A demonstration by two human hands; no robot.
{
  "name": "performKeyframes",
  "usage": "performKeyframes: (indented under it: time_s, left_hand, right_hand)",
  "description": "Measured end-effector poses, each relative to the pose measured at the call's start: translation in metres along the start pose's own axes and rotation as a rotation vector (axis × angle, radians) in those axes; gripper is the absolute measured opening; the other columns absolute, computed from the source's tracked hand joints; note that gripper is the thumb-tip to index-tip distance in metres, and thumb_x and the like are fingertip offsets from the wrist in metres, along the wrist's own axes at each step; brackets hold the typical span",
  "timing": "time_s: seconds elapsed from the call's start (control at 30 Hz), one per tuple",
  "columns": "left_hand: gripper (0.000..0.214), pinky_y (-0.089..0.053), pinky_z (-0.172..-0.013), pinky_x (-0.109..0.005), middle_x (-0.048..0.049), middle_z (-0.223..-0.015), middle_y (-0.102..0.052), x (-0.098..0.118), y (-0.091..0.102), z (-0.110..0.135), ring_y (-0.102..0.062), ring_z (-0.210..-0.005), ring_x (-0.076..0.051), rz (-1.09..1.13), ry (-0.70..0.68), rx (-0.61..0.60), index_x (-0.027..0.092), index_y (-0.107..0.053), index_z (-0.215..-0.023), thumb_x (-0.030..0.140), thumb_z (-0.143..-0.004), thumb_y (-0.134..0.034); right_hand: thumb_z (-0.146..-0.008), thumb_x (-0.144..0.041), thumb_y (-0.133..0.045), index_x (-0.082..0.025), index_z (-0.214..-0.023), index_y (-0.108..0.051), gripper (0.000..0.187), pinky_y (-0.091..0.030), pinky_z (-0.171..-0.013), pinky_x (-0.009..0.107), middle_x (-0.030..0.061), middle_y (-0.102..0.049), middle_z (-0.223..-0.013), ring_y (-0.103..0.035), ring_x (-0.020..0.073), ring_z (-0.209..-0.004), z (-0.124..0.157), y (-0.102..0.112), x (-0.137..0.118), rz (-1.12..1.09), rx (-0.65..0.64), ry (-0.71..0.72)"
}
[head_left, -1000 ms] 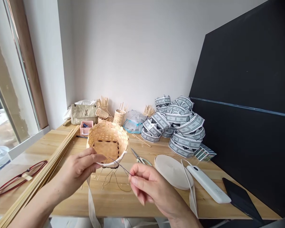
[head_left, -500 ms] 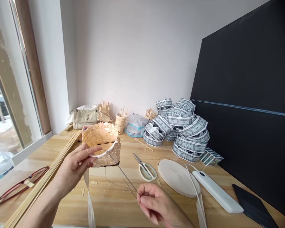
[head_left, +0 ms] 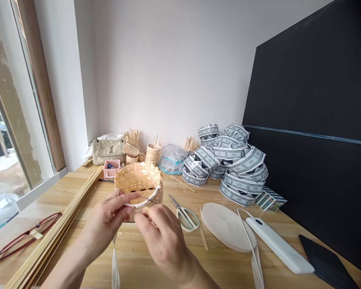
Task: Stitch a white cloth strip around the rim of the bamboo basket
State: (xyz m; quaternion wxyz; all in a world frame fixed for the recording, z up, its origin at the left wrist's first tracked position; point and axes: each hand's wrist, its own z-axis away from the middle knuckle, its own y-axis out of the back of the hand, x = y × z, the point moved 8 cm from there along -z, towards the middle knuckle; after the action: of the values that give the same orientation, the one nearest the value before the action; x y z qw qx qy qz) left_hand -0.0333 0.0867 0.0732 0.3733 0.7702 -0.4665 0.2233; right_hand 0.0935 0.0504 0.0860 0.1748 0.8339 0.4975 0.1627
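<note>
Both bare forearms are angled inward from the bottom edge: left forearm [head_left: 70, 255] slanted up-right, right forearm [head_left: 198, 275] slanted up-left. Left hand [head_left: 106, 210] is set in a pinch, index finger [head_left: 129, 196] stretched out on top, thumb [head_left: 123, 212] opposed underneath. Right hand [head_left: 165, 237] is turned with its back to the camera, fingers bent inward; its grip is mostly hidden by the hand itself. Fingertips of both are placed close together; contact can't be confirmed. Wrists are left uncovered.
</note>
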Motion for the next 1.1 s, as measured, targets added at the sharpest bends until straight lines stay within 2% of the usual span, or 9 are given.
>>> performKeyframes:
  time_s: [0.17,0.33,0.43,0.5,0.63,0.7,0.8,0.93,1.1]
  left_hand:
    - [0.023,-0.053,-0.057,-0.021,-0.0049,-0.076,-0.064,-0.004,-0.003,0.003,-0.065,-0.07,-0.017,0.013,0.024,-0.017,0.025,-0.072,-0.094,0.023,-0.077,-0.056]
    - [0.022,-0.05,-0.051,-0.018,-0.002,-0.068,-0.059,-0.014,-0.006,0.006,-0.061,-0.057,-0.013,0.044,0.023,-0.03,0.025,-0.072,-0.09,0.02,-0.077,-0.055]
    - [0.023,-0.046,-0.044,-0.017,0.0009,-0.06,-0.05,-0.017,-0.009,0.006,-0.054,-0.048,-0.009,0.092,0.002,-0.043,0.026,-0.073,-0.089,0.019,-0.079,-0.054]
    - [0.023,-0.046,-0.045,-0.018,0.0008,-0.061,-0.049,-0.016,-0.008,0.006,-0.054,-0.049,-0.01,0.104,-0.007,-0.032,0.025,-0.073,-0.089,0.018,-0.079,-0.054]
    - [0.021,-0.046,-0.046,-0.018,-0.0002,-0.061,-0.051,-0.014,-0.005,0.007,-0.055,-0.05,-0.011,0.059,0.003,0.011,0.023,-0.073,-0.088,0.019,-0.078,-0.054]
    - [0.021,-0.047,-0.046,-0.019,-0.0007,-0.061,-0.051,-0.014,-0.003,0.007,-0.055,-0.052,-0.012,0.049,0.009,0.039,0.022,-0.073,-0.087,0.021,-0.078,-0.054]
    - [0.02,-0.048,-0.045,-0.02,-0.0011,-0.06,-0.051,-0.017,0.001,0.007,-0.054,-0.052,-0.012,0.056,0.015,0.093,0.022,-0.073,-0.086,0.021,-0.078,-0.055]
    - [0.02,-0.048,-0.045,-0.021,-0.0012,-0.061,-0.051,-0.025,0.007,0.008,-0.054,-0.052,-0.012,0.056,0.027,0.145,0.022,-0.073,-0.086,0.021,-0.078,-0.055]
    - [0.02,-0.047,-0.046,-0.021,-0.0001,-0.061,-0.05,-0.034,0.02,0.008,-0.054,-0.053,-0.012,-0.035,0.04,0.206,0.021,-0.072,-0.086,0.022,-0.078,-0.054]
  right_hand:
    - [-0.084,-0.005,-0.049,-0.011,-0.072,-0.063,0.02,-0.034,-0.054,0.028,0.0022,-0.05,-0.06,-0.044,0.014,-0.059,-0.009,-0.009,-0.003,0.094,0.015,0.191]
    - [-0.079,-0.005,-0.042,-0.016,-0.054,-0.049,0.028,-0.034,-0.052,0.027,0.0011,-0.047,-0.057,-0.044,0.0129,-0.055,-0.002,-0.003,-0.032,-0.146,0.107,0.281]
    - [-0.074,-0.007,-0.046,-0.018,-0.059,-0.05,0.019,-0.036,-0.047,0.023,-0.0018,-0.043,-0.051,-0.039,0.0107,-0.047,0.008,-0.004,-0.034,-0.191,0.159,-0.004]
    - [-0.074,-0.007,-0.048,-0.019,-0.068,-0.054,0.014,-0.038,-0.047,0.021,-0.0025,-0.045,-0.051,-0.042,0.0106,-0.046,0.016,-0.01,-0.027,-0.164,0.109,-0.177]
    - [-0.085,-0.01,-0.04,-0.019,-0.075,-0.055,0.02,-0.036,-0.045,0.021,-0.0027,-0.047,-0.052,-0.044,0.0103,-0.045,0.019,-0.013,-0.015,-0.262,-0.006,-0.115]
    - [-0.09,-0.013,-0.037,-0.018,-0.081,-0.056,0.022,-0.039,-0.048,0.02,-0.0016,-0.051,-0.058,-0.048,0.0104,-0.05,0.019,-0.009,0.004,-0.35,0.003,-0.216]
    - [-0.092,-0.02,-0.04,-0.018,-0.093,-0.057,0.017,-0.043,-0.053,0.02,0.0008,-0.056,-0.067,-0.054,0.0114,-0.059,0.033,-0.004,0.04,-0.492,0.073,-0.549]
    - [-0.091,-0.035,-0.046,-0.019,-0.083,-0.058,0.022,-0.041,-0.044,0.019,-0.0013,-0.052,-0.056,-0.049,0.01,-0.047,0.065,-0.006,0.066,-0.888,0.151,-0.899]
    - [-0.071,-0.048,-0.07,-0.022,-0.073,-0.059,0.029,-0.037,-0.04,0.018,-0.0064,-0.037,-0.047,-0.039,0.007,-0.042,0.108,0.046,0.111,-0.978,0.51,-1.203]
